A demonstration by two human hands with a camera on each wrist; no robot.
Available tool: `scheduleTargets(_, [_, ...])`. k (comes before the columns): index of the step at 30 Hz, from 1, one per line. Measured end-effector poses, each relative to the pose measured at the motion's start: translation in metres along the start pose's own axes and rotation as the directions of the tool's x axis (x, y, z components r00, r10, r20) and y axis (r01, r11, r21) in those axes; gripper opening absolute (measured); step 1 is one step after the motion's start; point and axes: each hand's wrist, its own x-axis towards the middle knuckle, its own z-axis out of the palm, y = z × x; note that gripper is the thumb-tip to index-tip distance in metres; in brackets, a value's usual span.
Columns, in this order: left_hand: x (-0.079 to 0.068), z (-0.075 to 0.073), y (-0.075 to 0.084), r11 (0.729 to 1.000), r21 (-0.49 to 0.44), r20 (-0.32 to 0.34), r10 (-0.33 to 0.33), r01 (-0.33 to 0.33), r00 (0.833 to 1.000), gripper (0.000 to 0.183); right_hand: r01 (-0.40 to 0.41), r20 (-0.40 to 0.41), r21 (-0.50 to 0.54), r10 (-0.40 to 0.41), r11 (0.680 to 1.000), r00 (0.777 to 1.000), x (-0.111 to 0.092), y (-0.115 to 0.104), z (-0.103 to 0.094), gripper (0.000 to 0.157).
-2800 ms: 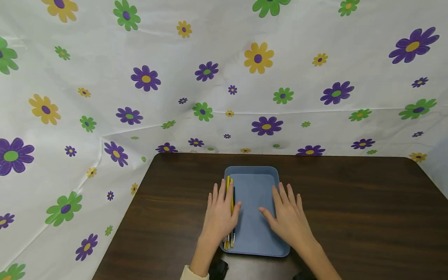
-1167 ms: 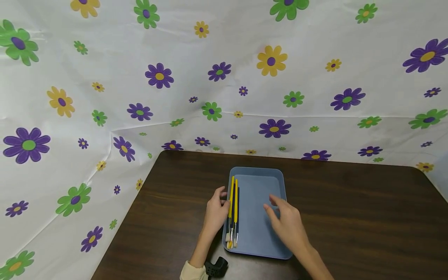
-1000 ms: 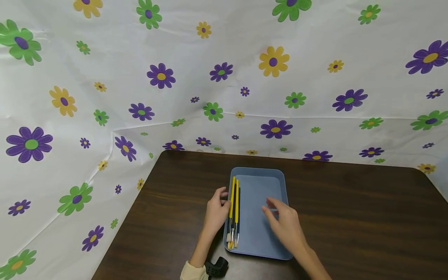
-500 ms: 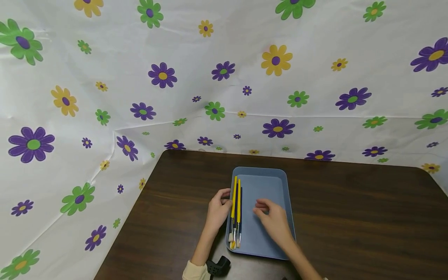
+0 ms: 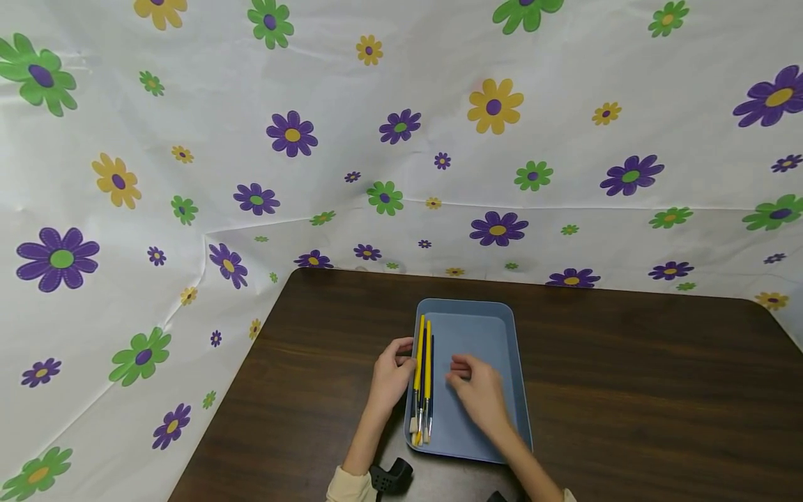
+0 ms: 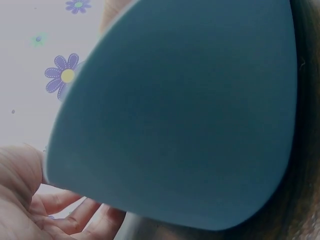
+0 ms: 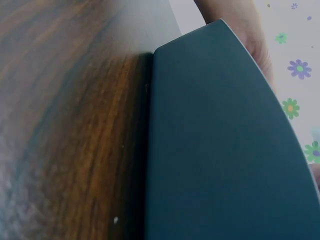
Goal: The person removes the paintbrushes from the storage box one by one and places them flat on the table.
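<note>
A blue-grey tray (image 5: 470,331) lies on the dark table, and several paintbrushes (image 5: 428,362) with yellow or dark handles lie along its left side, bristles toward the near end. My left hand (image 5: 390,376) grips the tray's left rim, thumb at the brushes' edge and fingers outside. The left wrist view has the tray wall (image 6: 175,115) large, with the left hand (image 6: 25,200) at its rim. Above the middle of the tray, right of the brushes, hovers my right hand (image 5: 482,394), fingers loosely bent and holding nothing. In the right wrist view the tray wall (image 7: 220,135) hides most of that hand.
The brown wood-grain table (image 5: 640,376) extends on both sides of the tray. A white flower-print cloth (image 5: 564,153) hangs behind and to the left. A black wrist device (image 5: 392,477) sits at the left cuff.
Both hands lay spread over the tray's sides at first. The left hand has gone to the left rim; the right has moved left over the tray toward the brushes, its fingers bending.
</note>
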Motion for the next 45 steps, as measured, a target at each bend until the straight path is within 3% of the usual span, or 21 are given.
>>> scheduleTargets(9, [0.002,-0.002,0.002,1.0,-0.007,0.018,-0.008,0.008,1.0,0.038,-0.029,0.058,0.002,0.029,1.0,0.998,0.004,-0.007,0.005,0.035])
scheduleTargets(14, [0.004,-0.003,0.003,0.999,-0.017,0.019,0.032,-0.032,0.999,0.039,-0.029,0.075,0.01,0.028,1.0,0.997,0.004,-0.008,0.006,0.036])
scheduleTargets(24, [0.005,-0.009,0.006,0.997,0.054,0.072,0.059,-0.063,0.996,0.041,-0.04,0.144,0.067,0.03,0.997,0.989,0.003,-0.01,0.012,0.038])
scheduleTargets(30, [0.005,-0.012,0.007,0.998,0.044,0.108,0.041,-0.046,0.993,0.043,-0.057,0.149,0.093,0.043,0.994,0.988,0.002,-0.012,0.014,0.039])
scheduleTargets(45, [0.004,-0.013,0.004,1.0,0.009,0.119,0.016,-0.018,0.993,0.045,-0.061,0.133,0.087,0.049,0.994,0.99,0.003,-0.011,0.021,0.039])
